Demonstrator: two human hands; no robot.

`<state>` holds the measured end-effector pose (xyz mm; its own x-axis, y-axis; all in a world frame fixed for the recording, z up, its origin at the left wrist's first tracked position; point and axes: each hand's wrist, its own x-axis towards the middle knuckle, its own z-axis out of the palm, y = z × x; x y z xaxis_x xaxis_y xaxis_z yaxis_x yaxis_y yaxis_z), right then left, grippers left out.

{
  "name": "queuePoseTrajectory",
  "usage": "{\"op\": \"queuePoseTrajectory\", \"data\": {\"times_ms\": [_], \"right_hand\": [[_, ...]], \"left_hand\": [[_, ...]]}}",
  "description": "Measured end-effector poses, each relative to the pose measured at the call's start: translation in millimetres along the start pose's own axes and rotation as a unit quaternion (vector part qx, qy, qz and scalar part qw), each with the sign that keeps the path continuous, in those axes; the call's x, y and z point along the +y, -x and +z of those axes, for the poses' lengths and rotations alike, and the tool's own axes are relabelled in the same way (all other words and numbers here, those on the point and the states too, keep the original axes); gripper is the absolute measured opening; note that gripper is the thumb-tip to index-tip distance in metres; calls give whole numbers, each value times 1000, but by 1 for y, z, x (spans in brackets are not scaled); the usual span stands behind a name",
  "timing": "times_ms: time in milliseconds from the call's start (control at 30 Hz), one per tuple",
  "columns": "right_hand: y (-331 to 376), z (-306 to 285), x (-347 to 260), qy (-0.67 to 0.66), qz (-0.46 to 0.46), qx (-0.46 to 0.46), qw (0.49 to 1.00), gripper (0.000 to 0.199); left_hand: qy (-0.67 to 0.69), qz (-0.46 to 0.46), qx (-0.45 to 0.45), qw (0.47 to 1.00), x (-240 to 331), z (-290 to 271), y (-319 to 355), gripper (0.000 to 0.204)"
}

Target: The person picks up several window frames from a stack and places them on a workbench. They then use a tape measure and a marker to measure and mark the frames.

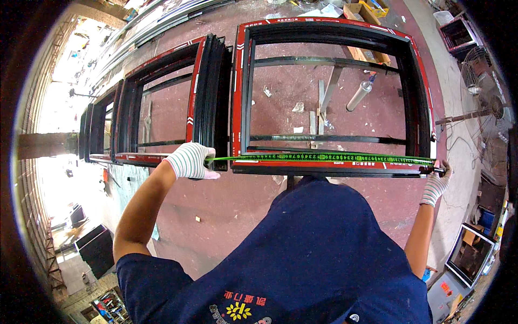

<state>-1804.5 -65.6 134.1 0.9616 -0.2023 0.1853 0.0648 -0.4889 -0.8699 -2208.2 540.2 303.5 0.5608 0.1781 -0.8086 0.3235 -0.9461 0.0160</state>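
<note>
A green tape measure [329, 158] is pulled straight along the near side of a black window frame [333, 168] covered with red protective film. My left hand [189, 161], in a white striped glove, is closed on the tape at the frame's left, beside the neighbouring stack of frames. My right hand [438, 182], gloved alike, is closed at the tape's other end by the near right corner; a small dark piece shows at its fingertips. What lies inside each grip is mostly hidden. The tape crosses just above the frame's near bar.
More black and red frames [190, 108] stand stacked to the left. Through the opening show a sealant tube [359, 96] and scraps on the reddish floor. A fan [483, 86] stands at right, a cardboard box [362, 13] at the back, long metal profiles [162, 24] at far left.
</note>
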Motion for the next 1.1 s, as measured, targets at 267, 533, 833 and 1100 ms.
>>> {"op": "queuePoseTrajectory", "data": {"times_ms": [267,533,833,1100], "right_hand": [[-3,1,3,-31,-9,8,999,32],[-7,2,9,-10,-16,9,1000,33],[18,11,-39,-52,-29,-17,998,31],[12,11,-23,-130,-27,12,991,23]], "left_hand": [[140,3,-9,990,-27,20,-13,43],[156,27,15,987,-8,20,-21,42],[136,-42,132,981,73,-19,4,39],[108,-88,186,973,86,-6,-15,38]]}}
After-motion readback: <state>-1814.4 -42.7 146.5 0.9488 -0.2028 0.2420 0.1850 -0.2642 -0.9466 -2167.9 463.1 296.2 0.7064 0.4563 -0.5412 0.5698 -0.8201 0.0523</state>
